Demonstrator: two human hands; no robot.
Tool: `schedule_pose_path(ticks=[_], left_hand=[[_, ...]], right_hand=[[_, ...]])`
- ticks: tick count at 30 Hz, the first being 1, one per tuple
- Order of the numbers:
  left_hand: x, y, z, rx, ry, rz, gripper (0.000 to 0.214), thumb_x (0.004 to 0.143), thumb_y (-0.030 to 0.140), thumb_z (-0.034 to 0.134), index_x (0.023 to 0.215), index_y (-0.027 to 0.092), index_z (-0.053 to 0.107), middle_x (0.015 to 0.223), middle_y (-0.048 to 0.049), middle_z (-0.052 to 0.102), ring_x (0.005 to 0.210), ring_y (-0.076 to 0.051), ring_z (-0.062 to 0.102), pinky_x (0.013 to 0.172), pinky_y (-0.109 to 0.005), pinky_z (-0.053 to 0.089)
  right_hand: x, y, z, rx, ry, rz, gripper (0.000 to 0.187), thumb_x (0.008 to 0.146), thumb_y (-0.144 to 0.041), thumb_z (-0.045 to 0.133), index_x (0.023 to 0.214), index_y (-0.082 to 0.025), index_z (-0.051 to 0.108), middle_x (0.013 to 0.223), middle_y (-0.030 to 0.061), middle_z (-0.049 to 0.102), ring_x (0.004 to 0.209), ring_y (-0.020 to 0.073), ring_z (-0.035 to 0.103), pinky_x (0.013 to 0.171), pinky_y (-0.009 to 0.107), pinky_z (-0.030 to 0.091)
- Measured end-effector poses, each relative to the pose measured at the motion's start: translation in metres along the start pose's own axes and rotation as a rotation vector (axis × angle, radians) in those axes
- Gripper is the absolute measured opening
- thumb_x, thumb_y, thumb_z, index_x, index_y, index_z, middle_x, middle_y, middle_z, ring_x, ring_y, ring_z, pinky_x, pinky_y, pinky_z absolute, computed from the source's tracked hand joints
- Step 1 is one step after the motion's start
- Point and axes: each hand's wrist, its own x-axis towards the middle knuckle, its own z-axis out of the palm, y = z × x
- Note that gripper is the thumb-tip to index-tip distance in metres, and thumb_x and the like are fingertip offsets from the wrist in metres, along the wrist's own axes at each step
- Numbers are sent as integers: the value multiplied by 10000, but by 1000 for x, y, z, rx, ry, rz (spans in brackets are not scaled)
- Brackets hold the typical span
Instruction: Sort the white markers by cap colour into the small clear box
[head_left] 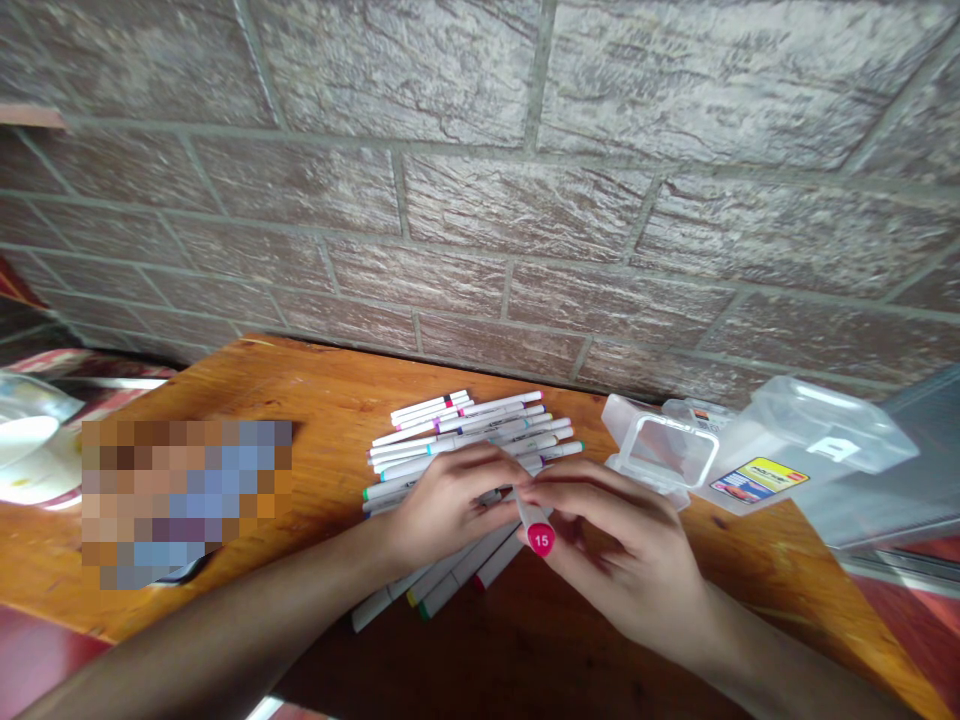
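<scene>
A white marker [531, 515] with a pink end printed "15" points towards me between my two hands. My right hand [630, 545] is closed on it, thumb and fingers along its side. From the left, my left hand [454, 495] pinches it at the farther part, where the fingers hide the rest of the barrel. Under and behind my hands many white markers [495, 425] with coloured ends lie side by side on the wooden table [330, 400]. More markers [442, 585] stick out towards me below my left hand.
To the right stand a clear plastic case [787, 450] with a yellow and blue label and a smaller open clear box [660, 450]. A blurred-out object [202, 490] lies at the left, beside a white cup [26, 460]. A brick wall [465, 250] rises behind the table.
</scene>
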Motion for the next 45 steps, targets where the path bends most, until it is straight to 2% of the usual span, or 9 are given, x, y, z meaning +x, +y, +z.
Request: schedule_pose_path(ticks=[3,15,23,30,33,35,39,42,45], left_hand=[[0,0,0,10,8,6,173,1033,309,615,999,169,710,937,-96,765,852,-200,722,757,-278,564],[0,0,1,1,3,7,101,1010,238,642,985,162,702,933,-93,757,845,-201,716,755,-273,552],[-1,0,1,1,-5,-1,165,1016,318,649,994,166,708,935,-90,756,844,-200,713,753,-274,549],[0,0,0,-10,-23,-9,156,1012,314,655,994,168,708,946,-93,757,856,-206,716,762,-279,554],[0,2,-2,3,-15,-5,143,994,307,682,1018,168,703,950,-90,764,853,-205,728,751,-269,558],[0,4,-2,-3,-10,-16,174,972,296,716,1086,165,695,988,-91,777,878,-203,745,774,-263,568],[0,7,-2,-36,5,-75,180,956,237,738,1113,168,683,1020,-72,792,907,-184,765,811,-244,578],[0,7,-2,-35,3,-89,144,972,201,709,1108,160,685,1022,-74,797,906,-179,769,804,-237,577],[0,6,-2,-18,-11,-92,161,991,190,678,1148,156,688,1049,-83,799,929,-185,769,825,-247,580]], right_hand=[[-1,0,0,2,-5,5,268,922,-87,733,1157,-214,747,1060,90,773,821,194,750,700,277,635],[0,-3,-1,4,-1,-1,251,917,-76,732,1139,-192,745,1051,89,767,774,163,728,634,240,601],[0,-3,0,-3,1,-4,256,917,-72,732,1144,-188,751,1051,91,772,826,176,747,683,241,616],[0,-2,1,9,2,-5,261,914,-67,735,1148,-181,745,1057,97,769,810,168,739,646,227,592],[-1,-2,0,17,-2,14,258,918,-68,727,1140,-199,735,1045,84,763,737,150,714,589,229,567],[-2,-1,0,37,20,66,253,913,-78,741,1122,-220,722,1017,66,762,702,144,700,558,230,548],[-1,3,-2,177,99,283,195,922,-164,771,1071,-264,692,1015,41,775,813,172,736,593,228,557],[3,8,-5,289,162,415,127,925,-232,786,1004,-256,690,923,11,763,631,118,669,510,205,521],[8,13,-7,324,200,470,146,889,-268,827,979,-232,718,780,-18,717,474,79,557,411,192,453]])
